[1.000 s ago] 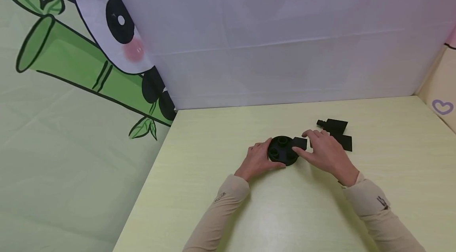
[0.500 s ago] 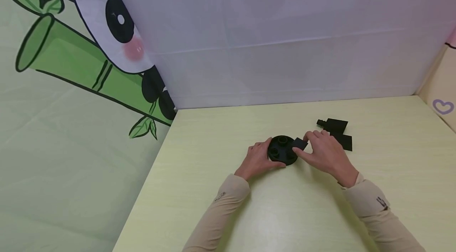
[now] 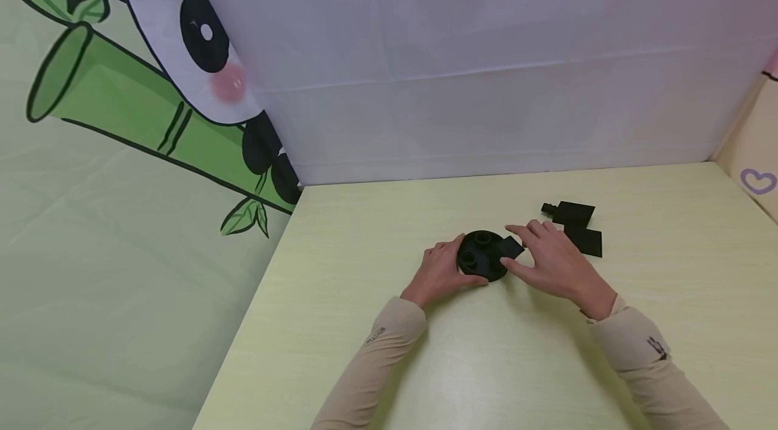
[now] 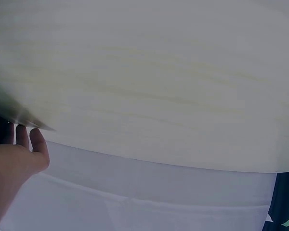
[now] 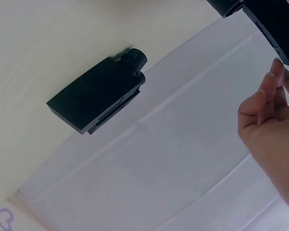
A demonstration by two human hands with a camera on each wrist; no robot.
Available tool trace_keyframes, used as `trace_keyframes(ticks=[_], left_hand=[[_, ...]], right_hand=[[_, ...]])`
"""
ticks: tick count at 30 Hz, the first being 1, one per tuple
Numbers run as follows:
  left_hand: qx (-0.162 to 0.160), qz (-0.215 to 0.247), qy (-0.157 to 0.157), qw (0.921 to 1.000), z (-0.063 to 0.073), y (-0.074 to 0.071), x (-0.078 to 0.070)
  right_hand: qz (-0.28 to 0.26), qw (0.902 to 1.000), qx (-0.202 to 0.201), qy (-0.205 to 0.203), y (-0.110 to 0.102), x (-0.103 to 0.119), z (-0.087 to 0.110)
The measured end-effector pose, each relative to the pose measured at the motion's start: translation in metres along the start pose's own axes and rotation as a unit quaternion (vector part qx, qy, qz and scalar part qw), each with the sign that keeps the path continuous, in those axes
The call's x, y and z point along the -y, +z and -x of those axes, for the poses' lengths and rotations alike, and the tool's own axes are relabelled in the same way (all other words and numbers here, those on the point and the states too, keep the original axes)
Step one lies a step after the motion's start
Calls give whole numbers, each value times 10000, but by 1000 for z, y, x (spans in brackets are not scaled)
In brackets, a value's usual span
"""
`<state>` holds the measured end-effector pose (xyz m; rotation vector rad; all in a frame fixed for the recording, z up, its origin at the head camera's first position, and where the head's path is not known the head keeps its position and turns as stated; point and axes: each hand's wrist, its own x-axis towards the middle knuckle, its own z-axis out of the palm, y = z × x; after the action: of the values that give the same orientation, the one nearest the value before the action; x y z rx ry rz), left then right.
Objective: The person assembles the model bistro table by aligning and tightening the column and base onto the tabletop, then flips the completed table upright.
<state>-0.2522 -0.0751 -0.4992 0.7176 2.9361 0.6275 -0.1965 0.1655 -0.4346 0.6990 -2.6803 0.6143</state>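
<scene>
A round black base (image 3: 485, 256) with raised round sockets lies on the table in the head view. My left hand (image 3: 439, 269) grips its left rim between thumb and fingers. At the base's right side, a small black block (image 3: 512, 248) sits turned at an angle over the edge. My right hand (image 3: 556, 264) surrounds this block loosely, the thumb at its near left corner and the index finger stretched past its far side. In the right wrist view, the right hand's fingertips (image 5: 277, 61) are right at the lower edge of the black block (image 5: 273, 30).
Behind the right hand lie two more black blocks, one (image 3: 574, 215) with a round neck, the other (image 3: 585, 242) nearer. A white printed cloth (image 3: 486, 79) rises along the table's (image 3: 389, 227) far edge. The table's left edge runs down toward the front.
The block on the base has turned to an angled position. My right index finger has come off the block and stretched leftward past it. The left hand has stayed on the base.
</scene>
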Motion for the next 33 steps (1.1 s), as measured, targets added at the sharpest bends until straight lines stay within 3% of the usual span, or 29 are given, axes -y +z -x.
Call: trace_keyframes(ticks=[4,16,33], left_hand=[[-7,15,11,10000,0,0,0],[44,16,-17,10000,0,-1,0],[-1,74,-39,10000,1,-1,-1]], right_hand=[[18,9996,-134,-235,3,-2,0],[55,9992,-287,-256,8,-3,1],[153,9993,-343,90,10,1,1]])
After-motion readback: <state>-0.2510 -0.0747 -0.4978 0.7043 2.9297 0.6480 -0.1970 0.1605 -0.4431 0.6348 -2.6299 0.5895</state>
